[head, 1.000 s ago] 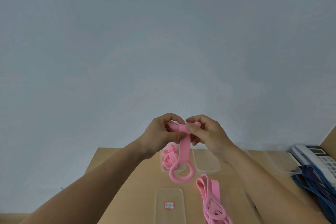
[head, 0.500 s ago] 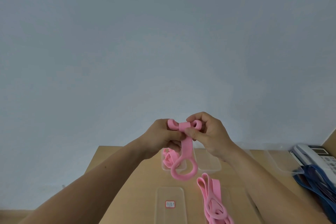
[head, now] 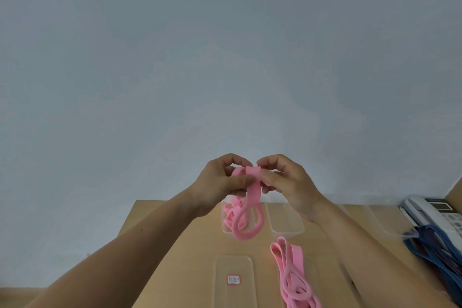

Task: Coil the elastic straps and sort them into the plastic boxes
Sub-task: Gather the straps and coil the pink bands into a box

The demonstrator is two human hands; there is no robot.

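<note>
Head view. Pink strap [head: 253, 190] in work, held up above the first box [head: 223, 222], well clear of the bench [head: 175, 245].

Left grip [head: 220, 180] pinches the started coil between thumb and fingers. Right grip [head: 287, 180] pinches the band's turn just beside it, fingers curled. The free end hangs as a loop in front of that box, which already holds coiled pink straps.

Handling, my estimate: light, soft, flat and springy. The coil will likely unwind if either pinch loosens. Best hold is across the coil's flat faces, thumb opposite finger. Feed the tail close to the coil, not from the dangling loop.

Right of the box: second box [head: 285, 222]. Nearer me from it: loose straps [head: 290, 270], pink. Far right of it: blue straps [head: 435, 247].
</note>
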